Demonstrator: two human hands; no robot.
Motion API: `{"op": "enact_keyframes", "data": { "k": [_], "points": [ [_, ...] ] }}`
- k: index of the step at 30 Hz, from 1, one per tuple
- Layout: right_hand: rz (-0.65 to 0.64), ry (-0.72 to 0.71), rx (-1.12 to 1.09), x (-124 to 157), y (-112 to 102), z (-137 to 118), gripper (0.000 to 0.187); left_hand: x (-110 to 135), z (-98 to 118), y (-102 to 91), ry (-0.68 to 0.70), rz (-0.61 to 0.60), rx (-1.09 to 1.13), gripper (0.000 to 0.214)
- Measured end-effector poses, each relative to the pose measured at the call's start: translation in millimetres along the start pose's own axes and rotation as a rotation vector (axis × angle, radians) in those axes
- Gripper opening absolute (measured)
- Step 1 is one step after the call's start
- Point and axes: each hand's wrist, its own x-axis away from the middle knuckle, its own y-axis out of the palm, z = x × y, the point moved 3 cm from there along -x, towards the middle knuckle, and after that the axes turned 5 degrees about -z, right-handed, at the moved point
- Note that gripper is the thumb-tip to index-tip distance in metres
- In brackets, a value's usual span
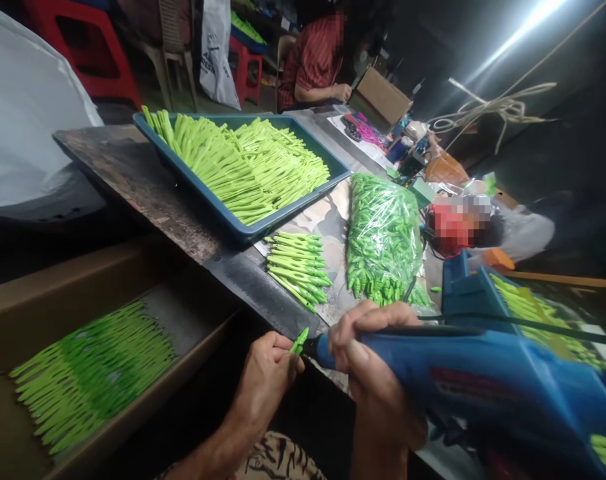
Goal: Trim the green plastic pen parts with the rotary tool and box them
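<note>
My left hand (265, 367) pinches a small pointed bright-green plastic piece (299, 341) between thumb and fingers. My right hand (377, 373) wraps round the front of a blue handheld power tool (457, 367), its dark nose pointing left. That nose meets or nearly meets the green piece; the exact contact is hidden by its small size. Just beyond my hands, a small stack of slim light-green sticks with darker pointed ends (297, 267) lies at the table edge. Beside it rests a clear bag of green pointed pieces (384, 237).
A dark blue tray (203, 192) piled with light-green sticks stands on the table (177, 230). Lower left, a cardboard box (97, 263) holds rows of green sticks (95, 373). Blue bins (455, 287) stand at right, near a dark cable. Across the table sits a person (313, 63).
</note>
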Motion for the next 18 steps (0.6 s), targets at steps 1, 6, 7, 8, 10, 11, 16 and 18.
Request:
{"op": "enact_keyframes", "data": {
  "k": [1,6,7,8,10,11,16,18],
  "points": [
    [-0.027,-0.027,-0.037,1,0,-4,0.019,0,-1,0.0,0.001,-0.002,0.005,0.009],
    [0.032,-0.15,-0.149,10,-15,-27,0.017,3,-5,-3.0,0.046,-0.073,0.039,0.007],
    [0.074,-0.159,-0.158,11,-21,-29,0.016,4,-4,-3.9,0.053,-0.097,0.056,0.009],
    [0.122,-0.161,-0.165,13,-28,-30,0.016,7,-4,-4.8,0.055,-0.118,0.075,0.012],
    [0.211,-0.134,-0.156,15,-41,-28,0.015,11,-1,-6.2,0.048,-0.149,0.103,0.017],
    [0.248,-0.121,-0.147,16,-49,-27,0.014,13,2,-6.1,0.042,-0.166,0.121,0.018],
    [0.398,0.027,-0.189,26,-83,-20,0.009,16,12,2.8,-0.002,-0.262,0.214,0.014],
    [0.449,0.093,-0.229,29,-96,-18,0.013,13,13,7.7,-0.001,-0.29,0.21,0.011]
  ]
}}
